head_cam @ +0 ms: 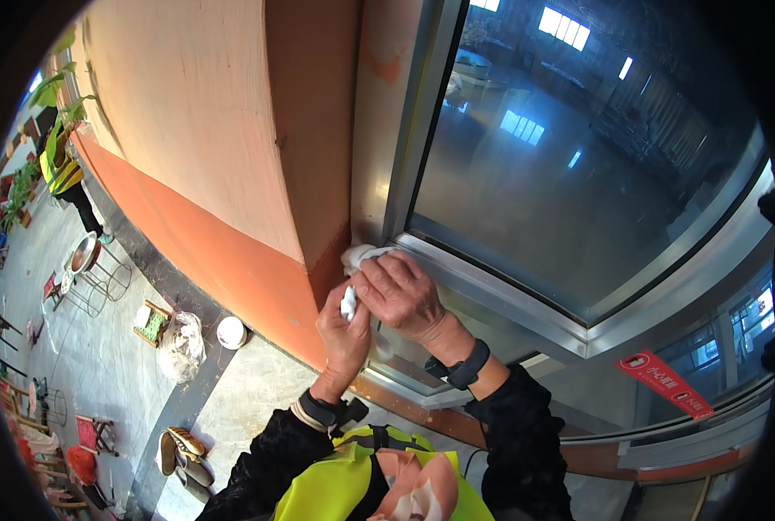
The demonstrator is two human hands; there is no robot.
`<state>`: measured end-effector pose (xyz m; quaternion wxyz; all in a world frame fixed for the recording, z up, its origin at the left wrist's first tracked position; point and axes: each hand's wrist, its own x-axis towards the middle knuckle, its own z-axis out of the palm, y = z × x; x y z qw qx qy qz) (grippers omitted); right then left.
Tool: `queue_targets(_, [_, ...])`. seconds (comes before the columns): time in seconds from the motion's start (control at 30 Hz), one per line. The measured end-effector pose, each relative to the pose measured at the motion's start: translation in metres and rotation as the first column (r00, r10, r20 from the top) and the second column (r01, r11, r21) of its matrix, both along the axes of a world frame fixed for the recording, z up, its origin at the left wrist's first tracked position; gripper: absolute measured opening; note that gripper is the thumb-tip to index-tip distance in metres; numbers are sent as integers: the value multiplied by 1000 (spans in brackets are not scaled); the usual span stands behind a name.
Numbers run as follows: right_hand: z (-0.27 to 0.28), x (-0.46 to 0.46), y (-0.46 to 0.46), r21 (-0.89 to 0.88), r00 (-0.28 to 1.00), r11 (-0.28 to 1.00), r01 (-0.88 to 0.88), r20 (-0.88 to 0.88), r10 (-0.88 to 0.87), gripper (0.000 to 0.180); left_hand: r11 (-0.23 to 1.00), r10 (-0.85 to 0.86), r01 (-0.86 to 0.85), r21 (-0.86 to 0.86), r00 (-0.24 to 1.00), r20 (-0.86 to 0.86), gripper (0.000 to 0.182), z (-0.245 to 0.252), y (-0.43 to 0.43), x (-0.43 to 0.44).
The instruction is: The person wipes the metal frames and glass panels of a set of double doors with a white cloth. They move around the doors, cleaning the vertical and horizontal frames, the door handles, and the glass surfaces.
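Note:
A white cloth is bunched at the lower left corner of the metal window frame, beside the painted wall's edge. My right hand presses on the cloth with its fingers curled over it. Just below and left of it, my left hand grips a bunched white end, seemingly of the same cloth, between thumb and fingers. The two hands touch. Behind the frame is a large dark glass pane with bright reflections.
An orange and cream wall runs along the left. On the floor stand a white bucket, a clear plastic bag, a small stool and shoes. A person in a yellow vest stands far left. A red sticker marks the lower glass.

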<state>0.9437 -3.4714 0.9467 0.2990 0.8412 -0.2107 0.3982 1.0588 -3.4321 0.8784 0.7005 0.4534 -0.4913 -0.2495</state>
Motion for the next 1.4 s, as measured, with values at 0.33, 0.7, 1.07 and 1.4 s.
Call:
queue_targets(0.33, [-16, 21, -13, 8, 956, 979, 202, -219, -195, 14, 884, -124, 433, 175, 580, -805, 28, -33, -28, -6])
queue_targets(0.7, [-18, -62, 53, -27, 916, 921, 388, -97, -389, 13, 800, -452, 585, 136, 736, -504, 19, -33, 0, -57])
queue_targets(1.07, [-108, -171, 180, 575, 601, 735, 360, 460, -654, 30, 366, -711, 844, 392, 525, -468, 18, -78, 55, -155])
queue_targets(1.4, [-354, -219, 242, 587, -323, 509, -629, 399, -858, 22, 72, -590, 668, 740, 627, -509, 18, -214, 81, -205])
